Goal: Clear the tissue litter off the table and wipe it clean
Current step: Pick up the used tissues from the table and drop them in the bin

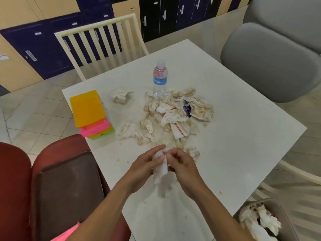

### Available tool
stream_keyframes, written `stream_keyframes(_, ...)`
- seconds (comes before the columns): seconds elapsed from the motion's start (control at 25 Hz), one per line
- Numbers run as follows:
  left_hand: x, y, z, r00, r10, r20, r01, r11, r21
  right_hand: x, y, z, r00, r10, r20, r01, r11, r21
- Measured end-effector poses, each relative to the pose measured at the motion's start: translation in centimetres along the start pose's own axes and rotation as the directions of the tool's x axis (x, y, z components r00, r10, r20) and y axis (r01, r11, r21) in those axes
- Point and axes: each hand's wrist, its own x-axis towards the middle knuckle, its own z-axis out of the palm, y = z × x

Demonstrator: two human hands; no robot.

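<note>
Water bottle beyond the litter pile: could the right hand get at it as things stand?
Probably yes, but not freely: the right hand is pinching a tissue with the left hand, and the litter pile lies before the water bottle.

Water bottle (pixel 160 77), upright just behind tissue pile (pixel 175 113): blue label reads "ESH", start hidden. Wrapper print in pile illegible.

White square tabletop (pixel 243 136), surface smeared and crumb-flecked. On it: clear plastic water bottle with blue label (pixel 160 78), upright; heap of stained crumpled tissues and wrappers (pixel 175 115) touching its base; lone tissue wad (pixel 120 96); stacked yellow, pink, green plastic boxes (pixel 91 113) near left edge.
</note>
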Motion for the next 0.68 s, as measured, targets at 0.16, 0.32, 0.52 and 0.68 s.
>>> stream_keyframes(0.16,0.2,-1.3,-0.6,0.996,0.07,-0.047,-0.066,0.994,0.085,0.6,0.4,-0.3,0.999,-0.002,-0.047,0.002,1.0,0.004)
stream_keyframes(0.32,0.7,-0.8,-0.5,0.985,0.069,-0.159,-0.05,0.992,0.116,3.2,2.4,-3.8,0.924,-0.198,-0.327,-0.045,0.793,-0.607)
stream_keyframes(0.52,0.9,-0.1,0.3,0.979,0.081,-0.188,-0.055,0.989,0.139,5.8,4.7,-6.9,0.969,-0.147,-0.199,-0.092,0.536,-0.839)
stream_keyframes(0.68,1.0,-0.1,1.8,0.981,0.08,-0.178,-0.054,0.987,0.149,5.3,3.4,-8.4,0.96,-0.128,-0.25,-0.086,0.713,-0.696)
